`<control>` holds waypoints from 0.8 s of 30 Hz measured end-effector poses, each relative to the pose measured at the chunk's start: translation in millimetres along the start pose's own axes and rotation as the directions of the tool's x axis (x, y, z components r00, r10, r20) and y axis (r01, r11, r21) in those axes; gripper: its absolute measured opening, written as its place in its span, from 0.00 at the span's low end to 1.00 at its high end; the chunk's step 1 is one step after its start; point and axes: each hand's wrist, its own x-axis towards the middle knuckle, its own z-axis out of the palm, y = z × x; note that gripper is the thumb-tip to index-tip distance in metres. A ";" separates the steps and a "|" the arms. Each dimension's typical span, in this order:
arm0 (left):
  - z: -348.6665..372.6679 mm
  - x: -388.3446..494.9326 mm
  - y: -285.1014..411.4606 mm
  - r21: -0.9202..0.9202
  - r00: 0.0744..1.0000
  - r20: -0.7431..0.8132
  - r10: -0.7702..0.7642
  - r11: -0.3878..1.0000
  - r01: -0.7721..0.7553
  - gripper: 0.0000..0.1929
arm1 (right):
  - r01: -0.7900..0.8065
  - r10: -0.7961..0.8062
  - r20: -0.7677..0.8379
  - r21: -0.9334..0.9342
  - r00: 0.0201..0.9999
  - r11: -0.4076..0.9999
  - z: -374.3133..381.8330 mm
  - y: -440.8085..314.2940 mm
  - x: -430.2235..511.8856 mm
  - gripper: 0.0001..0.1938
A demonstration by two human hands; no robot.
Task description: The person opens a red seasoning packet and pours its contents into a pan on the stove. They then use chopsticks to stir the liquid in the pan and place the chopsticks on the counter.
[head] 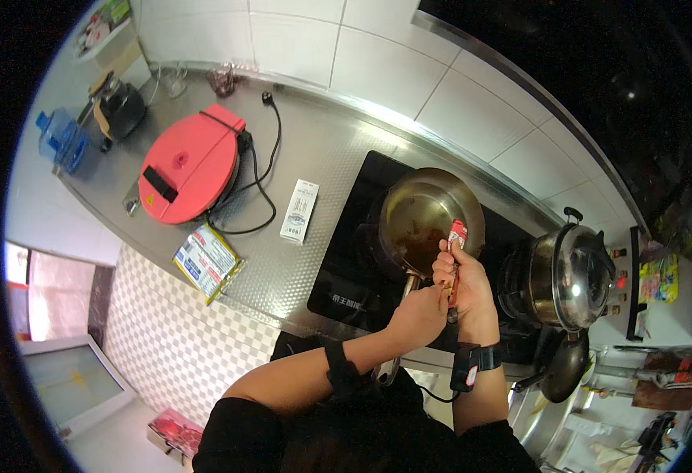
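My right hand is wrapped around a slim red printed packet, whose top end sticks up past the fingers. The fingers of my left hand pinch the same packet lower down, beside the right palm. Both hands are above the near rim of a frying pan, which rests on a black glass cooktop. A brownish film covers part of the pan's bottom. The pan's metal handle points toward me, partly hidden under my left forearm.
A lidded metal pot stands to the right of the pan. Left on the steel counter are a round red electric griddle, its black cord, a white box and a printed packet overhanging the front edge.
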 end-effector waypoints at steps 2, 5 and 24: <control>0.0 0.0 -0.8 -0.034 0.999 0.024 -0.037 0.999 0.038 0.16 | -0.001 0.002 0.017 -0.018 1.000 1.000 -1.8 -4.0 1.8 0.17; -2.7 -1.0 -3.8 -0.046 0.999 0.019 -0.030 0.998 0.031 0.17 | -0.019 0.019 0.007 -0.002 1.000 1.000 14.8 -0.1 3.4 0.14; -1.3 3.6 -6.8 -0.143 0.991 0.129 -0.031 0.988 0.050 0.17 | 0.009 -0.092 -0.246 -0.317 0.965 0.948 16.8 -6.3 11.1 0.16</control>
